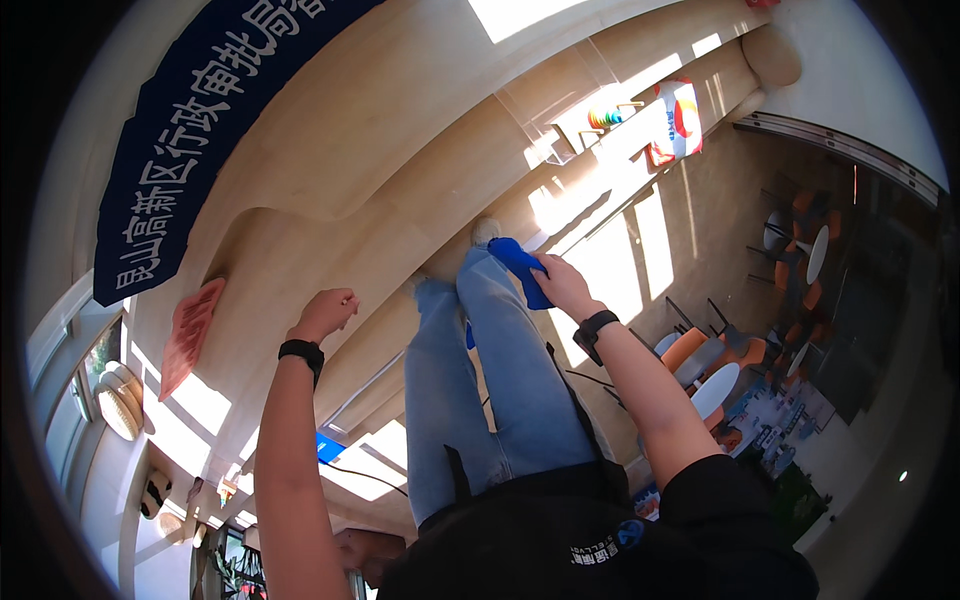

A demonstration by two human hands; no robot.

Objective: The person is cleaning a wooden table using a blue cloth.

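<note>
My right hand (564, 283) grips a bunched blue cloth (519, 268) in front of my right leg, its far end hanging close to my shoe (486, 229). My left hand (324, 313) hovers over the pale stepped surface (390, 225), fingers curled in, with no object visible in it. A small ring-like glint shows on one of its fingers. Each wrist wears a dark band. Between the hands are my legs in light blue jeans (502, 375).
A clear box (559, 144) and a rainbow-coloured toy (604, 117) stand on a ledge near a red-and-white bag (675, 124). Orange chairs (684, 349) and round white tables (715, 388) are on the right. A dark blue lettered banner (202, 127) and a pink lettered sign (191, 337) are at left.
</note>
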